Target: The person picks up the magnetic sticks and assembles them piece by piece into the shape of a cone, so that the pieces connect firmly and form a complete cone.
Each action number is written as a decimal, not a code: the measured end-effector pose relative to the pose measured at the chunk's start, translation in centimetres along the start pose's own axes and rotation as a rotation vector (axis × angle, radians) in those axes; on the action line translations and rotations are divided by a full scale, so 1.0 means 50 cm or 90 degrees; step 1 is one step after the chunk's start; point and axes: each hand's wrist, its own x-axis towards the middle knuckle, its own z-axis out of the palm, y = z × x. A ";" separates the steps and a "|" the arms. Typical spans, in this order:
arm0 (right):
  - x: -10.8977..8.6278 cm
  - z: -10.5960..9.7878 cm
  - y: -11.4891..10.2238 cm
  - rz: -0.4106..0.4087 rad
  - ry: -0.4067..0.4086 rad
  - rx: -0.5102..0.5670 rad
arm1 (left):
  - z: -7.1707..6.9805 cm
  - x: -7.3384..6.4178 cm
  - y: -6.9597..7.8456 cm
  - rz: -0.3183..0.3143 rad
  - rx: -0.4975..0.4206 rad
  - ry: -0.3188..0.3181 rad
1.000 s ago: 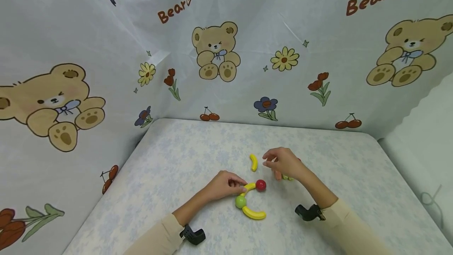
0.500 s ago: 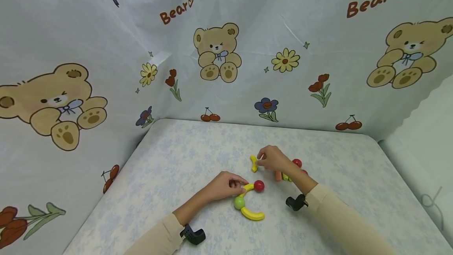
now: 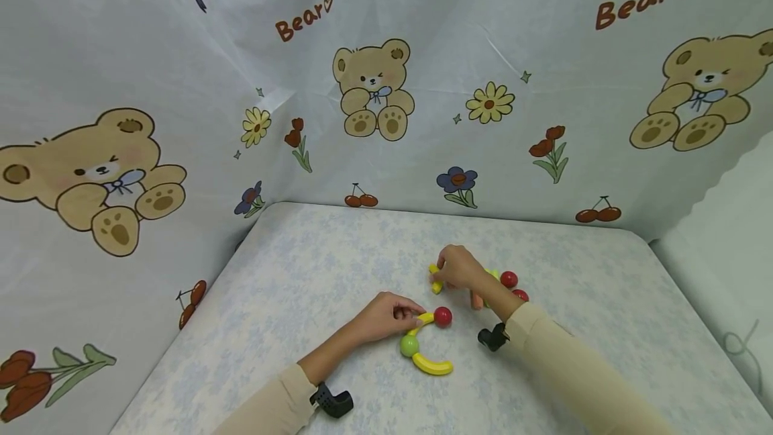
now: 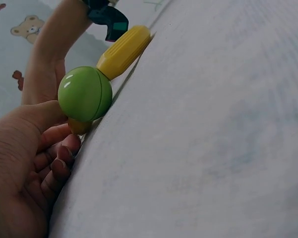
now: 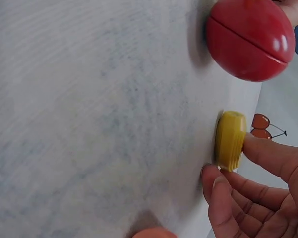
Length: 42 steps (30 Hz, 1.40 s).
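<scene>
My right grip [image 3: 457, 268] narrowly pinches the loose stick [image 5: 230, 140], my left grip [image 3: 384, 318] the joined stick [image 3: 427, 318]; both look light, stiff, slightly slippery, best held mid-length

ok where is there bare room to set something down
Bare table lies left of the left hand, behind the right hand to the back edge, and right of the two rightmost red balls. Crowded: beside the right forearm, by the orange piece, and around the green ball.
</scene>
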 end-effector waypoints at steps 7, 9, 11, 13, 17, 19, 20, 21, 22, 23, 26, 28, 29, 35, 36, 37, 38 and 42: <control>0.008 0.000 -0.005 0.013 -0.009 0.000 | -0.003 -0.001 0.002 -0.001 0.001 0.000; 0.003 -0.004 -0.006 0.008 -0.005 0.007 | -0.003 0.000 0.000 -0.004 0.002 0.002; -0.003 -0.007 -0.006 -0.001 0.004 0.012 | -0.002 0.001 -0.003 -0.009 0.001 0.004; -0.011 -0.010 -0.005 -0.015 0.013 0.015 | -0.002 0.001 -0.004 -0.013 0.001 0.006; -0.028 -0.018 -0.008 -0.029 0.031 0.022 | -0.002 0.001 -0.002 -0.015 0.006 0.008; -0.038 -0.021 -0.011 -0.031 0.037 0.028 | -0.003 0.000 -0.001 -0.014 0.008 0.008; -0.043 -0.023 -0.012 -0.031 0.041 0.032 | -0.003 0.001 -0.002 -0.014 0.009 0.008; -0.049 -0.024 -0.013 -0.033 0.045 0.035 | -0.003 0.001 -0.002 -0.015 0.010 0.008; -0.054 -0.025 -0.014 -0.036 0.049 0.036 | -0.003 0.001 -0.002 -0.015 0.010 0.008; -0.059 -0.026 -0.015 -0.042 0.053 0.037 | -0.002 0.000 -0.002 -0.016 0.011 0.008; -0.076 -0.029 -0.015 -0.058 0.066 0.036 | 0.000 0.000 -0.003 -0.020 0.011 0.010; -0.086 -0.030 -0.015 -0.067 0.073 0.030 | 0.000 0.000 -0.002 -0.020 0.012 0.012; -0.092 -0.030 -0.015 -0.073 0.076 0.023 | 0.000 -0.001 -0.002 -0.020 0.013 0.013; -0.123 -0.028 -0.015 -0.051 0.086 0.023 | 0.000 0.000 0.003 -0.022 0.011 0.021; -0.128 -0.026 -0.015 -0.045 0.086 0.028 | 0.000 0.000 0.004 -0.024 0.011 0.022; -0.133 -0.025 -0.014 -0.042 0.088 0.034 | 0.000 0.000 0.003 -0.027 0.011 0.022; -0.138 -0.023 -0.013 -0.042 0.091 0.036 | 0.000 0.000 0.003 -0.028 0.013 0.022; -0.156 -0.017 -0.007 -0.059 0.111 0.031 | 0.001 -0.001 0.001 -0.032 0.015 0.023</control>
